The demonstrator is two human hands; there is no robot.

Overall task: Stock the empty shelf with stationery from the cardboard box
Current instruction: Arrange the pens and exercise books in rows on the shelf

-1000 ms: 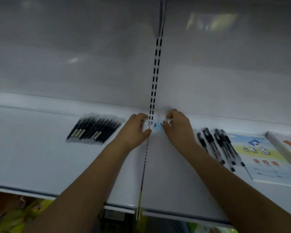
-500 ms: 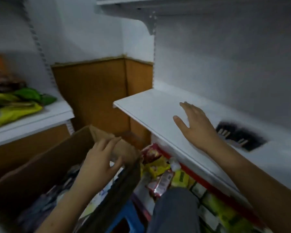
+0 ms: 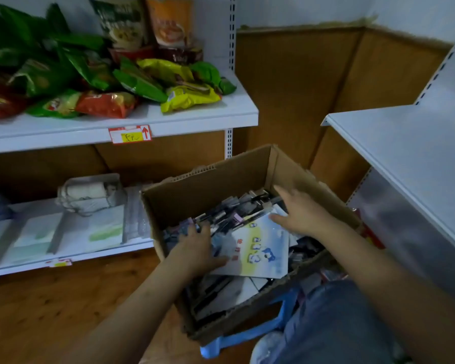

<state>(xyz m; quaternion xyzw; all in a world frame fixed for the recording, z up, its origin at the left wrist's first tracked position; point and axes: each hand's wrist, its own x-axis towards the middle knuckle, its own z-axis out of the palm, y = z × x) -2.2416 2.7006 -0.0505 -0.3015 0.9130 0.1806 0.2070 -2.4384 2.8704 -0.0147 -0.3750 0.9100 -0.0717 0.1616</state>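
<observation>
Stationery [image 3: 237, 214] fills the open cardboard box [image 3: 216, 185] sitting near the middle of my view, on a blue plastic stool [image 3: 250, 334] over the wooden floor [image 3: 50, 306]. Most of what I can make out inside is dark pens in clear packs toward the far side, with a pale blue booklet [image 3: 260, 248] printed with small cartoon figures lying on top of them.

Both of my hands are down inside the box. My left hand [image 3: 195, 248] rests on the near left corner of the booklet, fingers bent over the pens beyond it; I cannot tell whether it actually grips anything. My right hand [image 3: 300, 214] has its fingers spread and mostly straight, the thumb at the booklet's far right edge, holding nothing that I can see.

To the right stands the white shelf [image 3: 405, 153], its near left stretch bare in this view. On the left, another shelving unit [image 3: 195, 119] carries snack bags [image 3: 90, 74] in green, red and yellow above a price tag [image 3: 130, 134], and flat pale packets [image 3: 63, 232] lie on the lower level.
</observation>
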